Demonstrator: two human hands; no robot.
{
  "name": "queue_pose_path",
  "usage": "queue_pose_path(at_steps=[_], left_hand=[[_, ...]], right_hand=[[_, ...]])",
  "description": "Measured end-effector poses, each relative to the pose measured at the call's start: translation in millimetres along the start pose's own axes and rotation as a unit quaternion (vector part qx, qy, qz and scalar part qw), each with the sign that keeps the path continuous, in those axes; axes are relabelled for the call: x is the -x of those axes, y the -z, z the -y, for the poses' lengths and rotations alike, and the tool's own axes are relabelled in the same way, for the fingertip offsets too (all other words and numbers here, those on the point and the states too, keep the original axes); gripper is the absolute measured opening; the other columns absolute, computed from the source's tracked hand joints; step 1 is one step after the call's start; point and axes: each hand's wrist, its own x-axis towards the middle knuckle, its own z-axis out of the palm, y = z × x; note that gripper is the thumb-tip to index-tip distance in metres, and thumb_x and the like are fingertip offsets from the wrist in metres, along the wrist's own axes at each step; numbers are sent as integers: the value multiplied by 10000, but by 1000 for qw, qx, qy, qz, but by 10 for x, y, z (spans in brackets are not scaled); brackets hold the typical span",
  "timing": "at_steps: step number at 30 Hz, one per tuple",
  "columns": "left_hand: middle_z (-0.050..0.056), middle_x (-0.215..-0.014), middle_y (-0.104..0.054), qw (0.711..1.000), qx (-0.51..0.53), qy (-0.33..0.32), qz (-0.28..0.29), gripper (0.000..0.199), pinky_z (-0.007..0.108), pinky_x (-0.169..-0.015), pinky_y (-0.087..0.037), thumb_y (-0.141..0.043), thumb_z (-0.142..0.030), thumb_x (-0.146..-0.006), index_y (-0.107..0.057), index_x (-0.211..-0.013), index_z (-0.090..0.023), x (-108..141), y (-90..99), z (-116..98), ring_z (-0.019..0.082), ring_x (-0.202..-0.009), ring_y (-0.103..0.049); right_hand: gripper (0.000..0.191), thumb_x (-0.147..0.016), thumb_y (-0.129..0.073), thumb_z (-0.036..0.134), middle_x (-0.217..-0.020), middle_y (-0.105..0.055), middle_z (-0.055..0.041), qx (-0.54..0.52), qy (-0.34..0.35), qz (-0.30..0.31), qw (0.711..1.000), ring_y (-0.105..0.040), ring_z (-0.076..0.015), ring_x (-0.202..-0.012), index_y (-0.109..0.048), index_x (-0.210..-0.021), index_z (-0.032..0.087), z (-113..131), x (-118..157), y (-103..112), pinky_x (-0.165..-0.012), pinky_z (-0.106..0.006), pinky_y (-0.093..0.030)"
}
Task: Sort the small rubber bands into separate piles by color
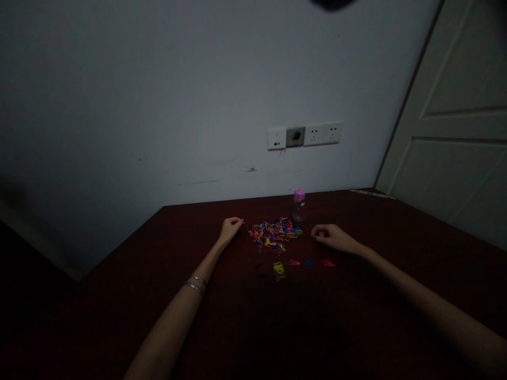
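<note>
A loose pile of small colourful clips (273, 232) lies on the dark red table (229, 316). Just left of the pile rests my left hand (231, 228), its fingers curled together; whatever may be between them is too small to make out. To the right of the pile is my right hand (330, 236), thumb and fingers bent towards each other, any held thing too small to see. In front of the pile lie separate small groups: yellow clips (279, 268), pink clips (294, 262), blue clips (309, 262) and red clips (328, 262).
Behind the pile stands a clear bottle (298, 211) with a pink lid. Wall sockets (322, 134) sit above the table's back edge. A flat strip (371, 194) lies at the back right, near a pale door (455, 158).
</note>
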Motion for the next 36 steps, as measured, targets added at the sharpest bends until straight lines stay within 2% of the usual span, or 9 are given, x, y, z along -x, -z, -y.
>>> queue_pose_path(at_steps=[5,9,14,17,20,22,25,30,36], left_hand=[[44,-647,-632,1000,-3,5,5,286,218,-543,-370,-508,-354,-665,-652,-655,-107,-3,1,14,137,-598,-531],[45,-656,-635,1000,-10,0,10,278,223,-555,-383,-486,-328,-665,-654,-668,-106,-2,-11,23,138,-601,-537],[43,-649,-633,999,-32,-4,17,242,237,-601,-396,-491,-291,-637,-651,-640,-110,20,7,-29,147,-631,-548],[47,-652,-632,997,-60,-7,44,235,237,-607,-395,-504,-282,-634,-655,-651,-102,83,52,-126,146,-630,-546],[38,-637,-625,990,-91,-34,103,229,223,-573,-384,-509,-272,-637,-660,-668,-103,189,80,-244,136,-603,-534],[32,-623,-618,982,-108,-59,146,231,214,-547,-373,-511,-275,-642,-664,-679,-106,275,70,-316,128,-583,-523],[29,-631,-621,970,-128,-94,182,223,211,-547,-368,-510,-278,-656,-664,-676,-119,414,20,-420,123,-580,-522],[15,-620,-605,956,-179,-103,209,197,211,-522,-345,-551,-326,-655,-644,-616,-157,632,-47,-629,121,-556,-511],[3,-642,-592,936,-273,-87,203,175,220,-513,-305,-614,-370,-616,-616,-636,-196,745,-64,-786,135,-575,-505]], right_hand=[[277,-691,-483,357,-523,-425,43,-80,-30,-62,994,-392,-98,-501,-588,-816,134,-152,-26,-87,-476,-220,-290],[289,-687,-488,367,-528,-418,47,-132,-45,-72,988,-383,-92,-492,-573,-825,128,-237,8,-103,-466,-218,-277],[292,-667,-506,386,-520,-415,50,-135,-46,-87,986,-382,-92,-490,-581,-792,134,-240,-2,-122,-467,-219,-274],[297,-667,-505,392,-518,-421,48,-132,-51,-88,986,-386,-93,-489,-585,-792,135,-220,-2,-122,-470,-220,-283],[306,-666,-509,400,-520,-439,41,-130,-61,-78,987,-402,-99,-492,-589,-799,137,-215,3,-118,-475,-225,-299],[296,-665,-515,394,-522,-441,39,-128,-60,-78,987,-409,-102,-498,-592,-795,139,-221,4,-117,-477,-227,-305],[278,-667,-516,374,-526,-434,40,-124,-52,-78,988,-407,-102,-504,-595,-789,137,-233,1,-120,-475,-226,-302],[273,-675,-509,358,-524,-440,40,-121,-49,-81,988,-413,-104,-506,-601,-798,132,-233,0,-129,-477,-226,-306],[263,-670,-510,346,-538,-461,30,-115,-49,-85,989,-418,-108,-522,-606,-785,130,-212,7,-128,-491,-229,-312]])
